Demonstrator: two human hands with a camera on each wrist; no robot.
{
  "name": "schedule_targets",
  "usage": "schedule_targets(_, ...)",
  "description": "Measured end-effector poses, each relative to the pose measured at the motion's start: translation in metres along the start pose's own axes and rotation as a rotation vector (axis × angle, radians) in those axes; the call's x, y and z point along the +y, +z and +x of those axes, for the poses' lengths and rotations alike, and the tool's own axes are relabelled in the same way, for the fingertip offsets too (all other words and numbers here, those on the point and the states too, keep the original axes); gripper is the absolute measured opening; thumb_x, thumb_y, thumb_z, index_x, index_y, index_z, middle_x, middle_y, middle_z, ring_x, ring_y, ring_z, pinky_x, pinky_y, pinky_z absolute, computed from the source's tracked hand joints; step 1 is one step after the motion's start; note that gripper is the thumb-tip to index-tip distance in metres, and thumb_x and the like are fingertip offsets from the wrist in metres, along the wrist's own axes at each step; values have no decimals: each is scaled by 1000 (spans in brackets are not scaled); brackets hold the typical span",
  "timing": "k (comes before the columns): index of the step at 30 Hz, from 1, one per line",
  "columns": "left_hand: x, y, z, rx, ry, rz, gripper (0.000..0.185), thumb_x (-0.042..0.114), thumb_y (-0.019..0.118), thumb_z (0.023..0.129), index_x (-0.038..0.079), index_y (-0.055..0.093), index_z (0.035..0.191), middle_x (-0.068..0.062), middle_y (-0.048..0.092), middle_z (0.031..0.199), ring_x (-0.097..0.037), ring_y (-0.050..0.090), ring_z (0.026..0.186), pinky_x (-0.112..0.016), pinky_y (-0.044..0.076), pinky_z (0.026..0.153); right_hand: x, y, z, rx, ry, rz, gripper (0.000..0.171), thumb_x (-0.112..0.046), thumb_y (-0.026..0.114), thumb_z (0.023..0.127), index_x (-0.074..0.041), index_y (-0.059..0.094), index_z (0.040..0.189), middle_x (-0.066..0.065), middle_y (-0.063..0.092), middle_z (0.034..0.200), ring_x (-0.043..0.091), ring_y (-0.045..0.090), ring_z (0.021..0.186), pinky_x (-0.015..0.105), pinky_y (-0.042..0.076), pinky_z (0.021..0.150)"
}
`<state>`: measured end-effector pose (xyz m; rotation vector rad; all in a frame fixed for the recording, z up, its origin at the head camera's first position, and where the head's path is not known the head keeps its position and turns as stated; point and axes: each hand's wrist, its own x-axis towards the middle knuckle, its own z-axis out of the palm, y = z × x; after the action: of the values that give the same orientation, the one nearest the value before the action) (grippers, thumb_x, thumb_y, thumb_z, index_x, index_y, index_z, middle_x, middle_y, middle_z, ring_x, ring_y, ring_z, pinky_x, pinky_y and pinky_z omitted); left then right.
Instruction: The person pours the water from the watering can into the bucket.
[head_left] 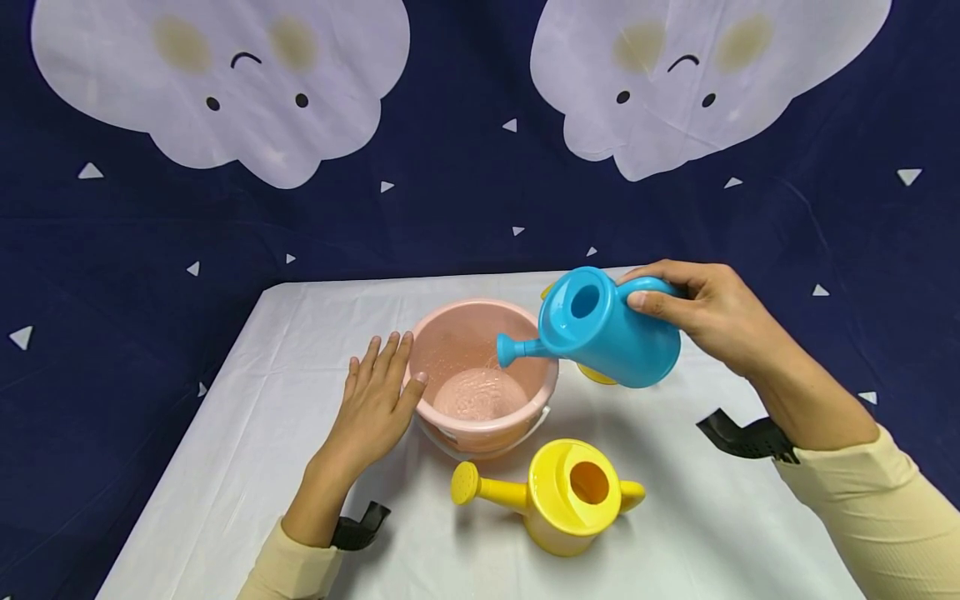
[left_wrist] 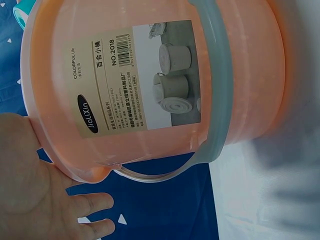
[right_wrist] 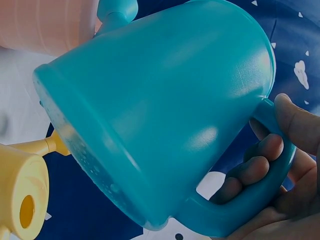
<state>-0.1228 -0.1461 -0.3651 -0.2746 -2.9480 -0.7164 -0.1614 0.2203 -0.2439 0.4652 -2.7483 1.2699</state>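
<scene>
1. The right hand (head_left: 705,312) holds the blue watering can (head_left: 611,329) by its handle; its grip is closed, with the fingers curled through the loop and the thumb on top, as the right wrist view shows.
2. The can is lifted off the surface (head_left: 247,467) and tipped to the left, so its spout hangs over the open pink bucket (head_left: 480,379).
3. Thin streams run from the spout into the bucket, which has water in its bottom.
4. The left hand (head_left: 375,400) lies flat against the bucket's left side, fingers straight and together, thumb touching the rim; its grip is wide and holds nothing.
5. The bucket stands near the middle of the surface, with a paper label on its wall in the left wrist view.
6. A yellow watering can (head_left: 562,496) stands upright just in front of the bucket, spout pointing left, close to it.
7. Another yellow object (head_left: 596,375) peeks out behind the blue can; I cannot tell what it is.
8. The surface's left edge lies well apart from the left hand, with bare white cover between them.
</scene>
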Motion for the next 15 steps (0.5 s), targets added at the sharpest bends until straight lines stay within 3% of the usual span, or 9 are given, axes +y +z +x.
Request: schedule_targets(15, -1, 0, 1, 3, 3, 1, 63, 51, 25, 100, 19, 11, 153, -13, 14, 159, -34, 0, 148, -59, 0, 116, 0, 0, 0, -2, 6, -1, 28, -29, 66, 88, -20, 68, 114, -13, 67, 107, 7, 60, 99, 17, 47, 81)
